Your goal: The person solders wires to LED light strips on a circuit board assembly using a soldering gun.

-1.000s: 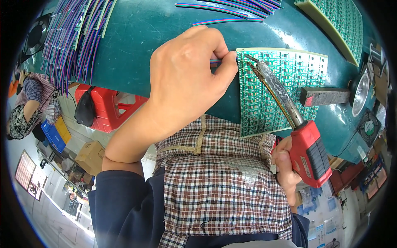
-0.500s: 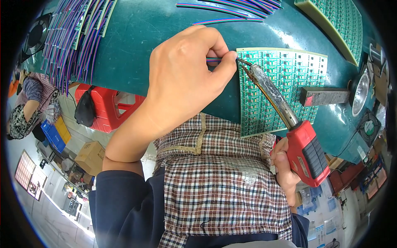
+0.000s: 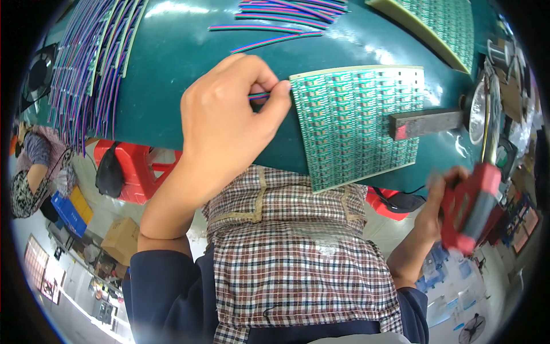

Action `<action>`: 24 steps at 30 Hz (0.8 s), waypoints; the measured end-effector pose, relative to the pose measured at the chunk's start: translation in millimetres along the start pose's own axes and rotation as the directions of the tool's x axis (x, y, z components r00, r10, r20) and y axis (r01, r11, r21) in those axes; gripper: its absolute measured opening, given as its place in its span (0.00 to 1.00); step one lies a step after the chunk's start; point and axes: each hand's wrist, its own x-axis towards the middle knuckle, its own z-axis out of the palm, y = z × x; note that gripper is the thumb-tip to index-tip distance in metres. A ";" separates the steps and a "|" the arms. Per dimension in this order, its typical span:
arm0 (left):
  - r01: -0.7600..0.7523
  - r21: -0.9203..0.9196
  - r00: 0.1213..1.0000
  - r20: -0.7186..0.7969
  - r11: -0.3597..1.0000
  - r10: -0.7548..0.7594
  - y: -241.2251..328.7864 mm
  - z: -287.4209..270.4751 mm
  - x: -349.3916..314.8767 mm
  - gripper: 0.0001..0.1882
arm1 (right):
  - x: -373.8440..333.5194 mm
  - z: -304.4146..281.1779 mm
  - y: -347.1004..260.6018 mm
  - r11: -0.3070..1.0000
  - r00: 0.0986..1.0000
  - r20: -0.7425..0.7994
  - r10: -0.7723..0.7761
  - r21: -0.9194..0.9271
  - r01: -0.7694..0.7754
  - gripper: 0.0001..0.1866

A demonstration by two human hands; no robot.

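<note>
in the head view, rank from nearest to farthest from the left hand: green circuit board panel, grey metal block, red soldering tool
1. Green circuit board panel, right beside the left hand.
2. Grey metal block, on the panel's right edge.
3. Red soldering tool, far right, in the right hand.

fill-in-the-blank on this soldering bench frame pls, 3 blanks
The left hand pinches a striped ribbon wire at the ____ edge of the green circuit panel.
The right hand grips a ____ soldering tool.
A dark bar rests on the panel's ____ edge.

Missing: left; red; right
</note>
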 end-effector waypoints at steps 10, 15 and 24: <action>-0.398 0.340 0.905 -0.005 0.852 0.425 15.9 -10.5 -22.5 0.16 | 82.7 9.5 36.6 0.792 0.786 0.349 -0.511 -0.163 0.588 0.27; -0.485 0.211 0.859 0.297 0.848 0.418 11.5 4.8 -51.7 0.29 | 85.6 -2.2 38.5 0.752 0.740 0.393 -0.546 -0.161 0.640 0.34; -0.503 0.210 0.850 0.296 0.838 0.436 -0.2 15.8 -45.5 0.32 | 76.1 4.1 -6.8 0.741 0.761 0.297 -0.577 -0.204 0.640 0.30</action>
